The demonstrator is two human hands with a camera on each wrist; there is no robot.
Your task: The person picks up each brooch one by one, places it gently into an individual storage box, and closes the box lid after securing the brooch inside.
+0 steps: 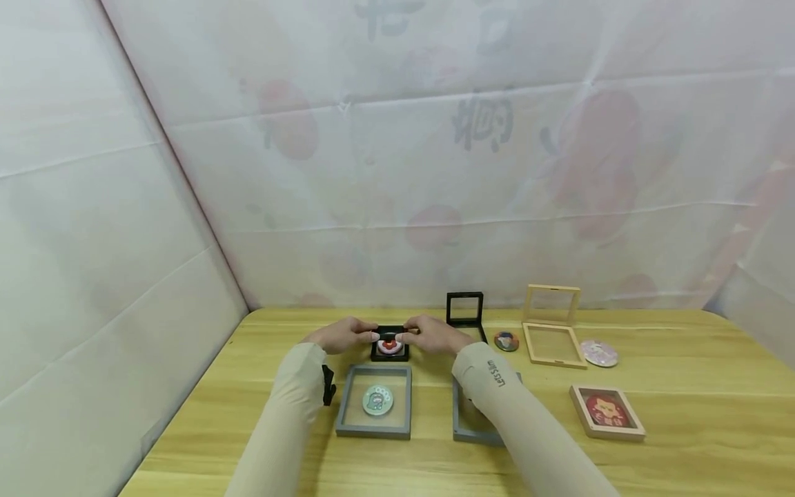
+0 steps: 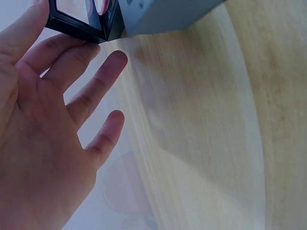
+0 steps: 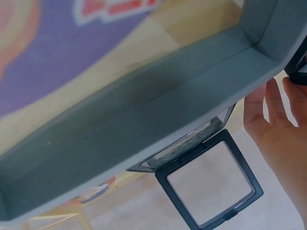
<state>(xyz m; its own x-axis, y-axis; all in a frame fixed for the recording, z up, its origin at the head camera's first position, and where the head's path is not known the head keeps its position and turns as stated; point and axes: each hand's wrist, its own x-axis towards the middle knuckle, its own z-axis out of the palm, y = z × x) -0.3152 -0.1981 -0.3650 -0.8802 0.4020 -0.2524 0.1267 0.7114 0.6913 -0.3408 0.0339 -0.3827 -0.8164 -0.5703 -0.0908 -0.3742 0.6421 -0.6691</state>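
Observation:
A small black display frame (image 1: 390,358) stands at the back of the table with its lid tilted partly up. Inside lies a round badge with a red flower (image 1: 390,347). My left hand (image 1: 338,336) pinches the lid's left side between thumb and fingers, and my right hand (image 1: 437,336) pinches the right side. In the left wrist view, the ring and little fingers of the left hand (image 2: 43,124) spread free of the black frame (image 2: 76,29). The right wrist view has the right hand (image 3: 280,127) at its edge, fingertips at the black frame's corner (image 3: 298,79).
In front sit a grey frame (image 1: 373,433) with a green badge (image 1: 377,400) and another grey frame (image 1: 478,436), partly under my right sleeve. Rightward are an open black frame (image 1: 464,321), an open yellow frame (image 1: 555,362), two loose badges (image 1: 506,341) (image 1: 599,353) and a pinkish frame (image 1: 615,433).

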